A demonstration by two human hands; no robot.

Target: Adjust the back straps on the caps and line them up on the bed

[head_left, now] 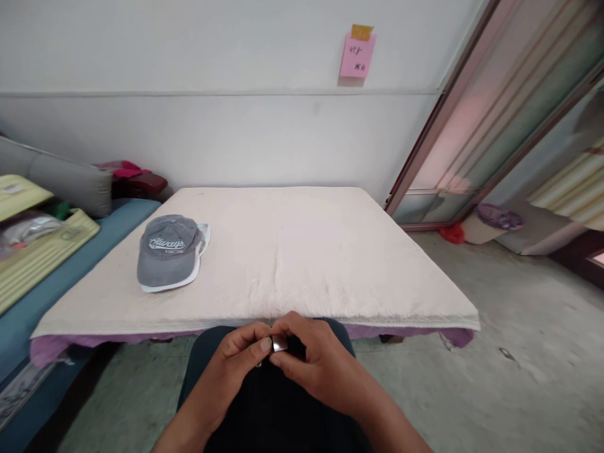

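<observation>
A small shiny metal piece [279,343] is held above my lap, near the table's front edge. My left hand [240,352] pinches at its left side, thumb and index finger together, with a tiny metal bit showing below the fingertips. Around the right side of the piece, my right hand [309,355] closes with thumb and index finger. The fingertips of both hands meet at the piece, and part of it is hidden. A grey cap [167,251] with white lettering lies on the left of the table, over something white.
A cream cloth covers the table [302,251]. To the left stands a blue seat [120,217] with a grey cushion [61,176] and yellow-green items. A pink note [357,58] hangs on the wall. At right are a sliding door and a bin [484,228].
</observation>
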